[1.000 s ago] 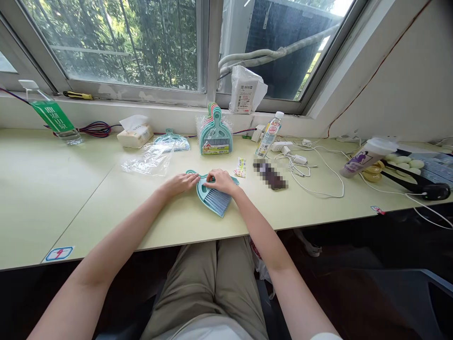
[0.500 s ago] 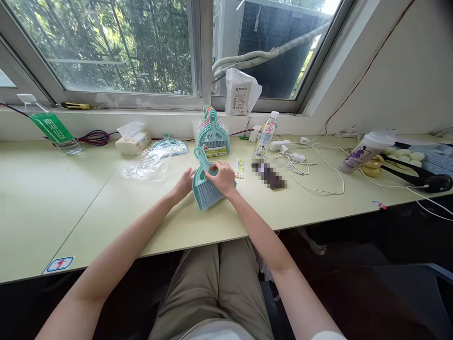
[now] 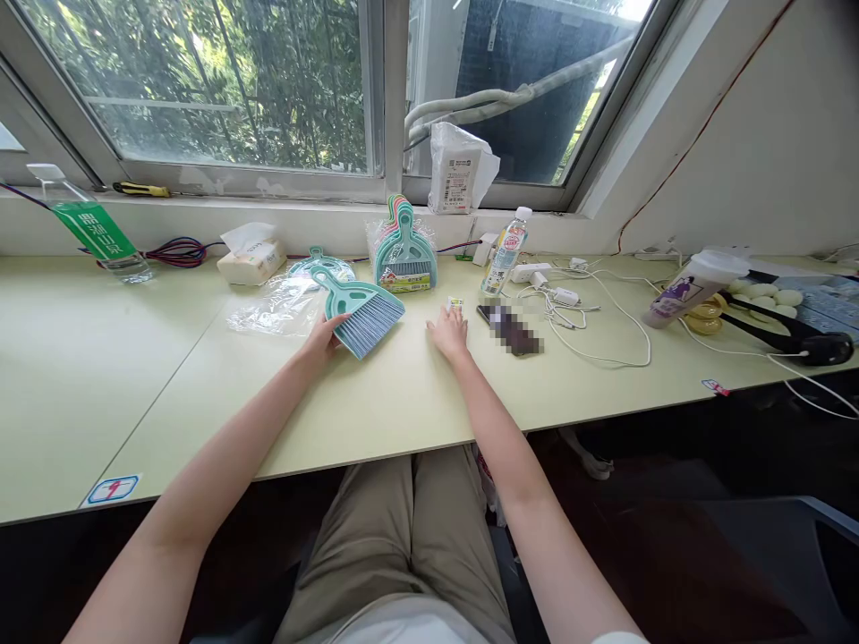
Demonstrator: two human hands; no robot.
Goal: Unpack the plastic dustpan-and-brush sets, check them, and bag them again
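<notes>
My left hand grips the edge of a mint-green hand brush and dustpan set, tilted above the table with its grey-blue bristles towards the lower right. To the right, my right hand reaches over a small yellow-green printed card with its fingers apart. The hand covers most of the card, and I cannot tell whether the fingers touch it. Clear plastic wrapping lies left of the brush. Behind it stand several stacked brush sets in wrapping with a yellow label.
A tissue pack and a green-labelled bottle are at the back left. Right of my hand are a phone, a drink bottle, white cables and a lidded cup. The table's front edge runs near my lap.
My right hand has let go of the brush set and moved right to the printed card. The left hand has shifted the set left and turned it.
</notes>
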